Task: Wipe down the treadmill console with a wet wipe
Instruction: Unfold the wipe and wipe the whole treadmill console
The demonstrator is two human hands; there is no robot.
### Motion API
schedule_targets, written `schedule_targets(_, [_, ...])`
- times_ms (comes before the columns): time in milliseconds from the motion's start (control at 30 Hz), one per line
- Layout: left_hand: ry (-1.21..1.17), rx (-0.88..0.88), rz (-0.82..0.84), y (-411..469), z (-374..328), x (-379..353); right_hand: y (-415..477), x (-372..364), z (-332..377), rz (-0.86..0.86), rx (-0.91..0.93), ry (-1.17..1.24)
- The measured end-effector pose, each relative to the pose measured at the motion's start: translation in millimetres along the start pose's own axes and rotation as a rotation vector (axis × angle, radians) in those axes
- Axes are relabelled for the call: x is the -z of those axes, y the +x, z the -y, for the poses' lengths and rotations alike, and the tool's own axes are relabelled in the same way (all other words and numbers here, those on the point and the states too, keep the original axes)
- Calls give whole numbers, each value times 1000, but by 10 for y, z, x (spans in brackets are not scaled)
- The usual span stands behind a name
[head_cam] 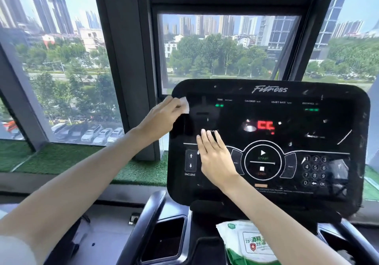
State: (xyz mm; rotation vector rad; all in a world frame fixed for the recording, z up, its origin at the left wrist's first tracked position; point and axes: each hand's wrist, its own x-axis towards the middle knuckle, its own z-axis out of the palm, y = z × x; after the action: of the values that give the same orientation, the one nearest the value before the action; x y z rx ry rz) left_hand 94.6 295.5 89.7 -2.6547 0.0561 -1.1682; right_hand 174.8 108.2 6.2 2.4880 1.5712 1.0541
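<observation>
left hand [162, 119] held white wipe [184, 105] on top left corner of console [338, 92]. right hand [215, 160] lay flat on console, fingers straight, nothing held.

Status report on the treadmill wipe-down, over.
Left hand presses wet wipe on console, top-left corner. Right hand flat on panel, left of start button. Wipe pack below console, nothing in the way.
</observation>
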Motion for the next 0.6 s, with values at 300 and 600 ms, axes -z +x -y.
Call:
schedule_targets(300, [-52, 227, -70, 138, -118, -63, -6, -44, -90, -24, 58, 27])
schedule_targets(600, [11, 315, -121, 206, -249, -130, -46, -73, -119, -85, 71, 87])
